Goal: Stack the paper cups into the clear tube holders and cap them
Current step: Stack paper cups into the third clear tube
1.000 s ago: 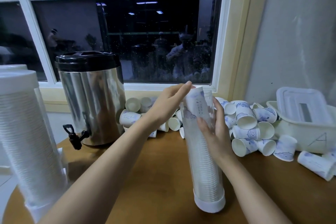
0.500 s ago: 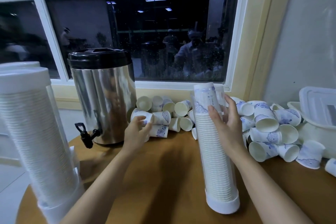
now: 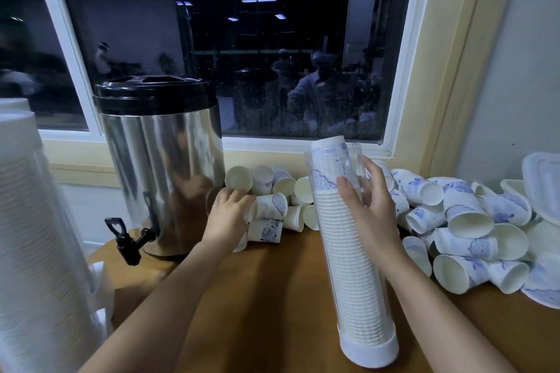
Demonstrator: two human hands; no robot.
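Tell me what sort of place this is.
Probably a workplace drinks corner: a steel drink dispenser with a tap on a wooden table, heaps of loose paper cups, and clear tube holders of stacked cups.

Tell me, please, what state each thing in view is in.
clear tube holder: upright, nearly full, uncapped.
right hand: grips the clear tube holder near its top.
left hand: fingers curl round a loose cup.
loose cups: lying on their sides, unstacked.
steel urn: lid on.
second tube holder: full, capped.
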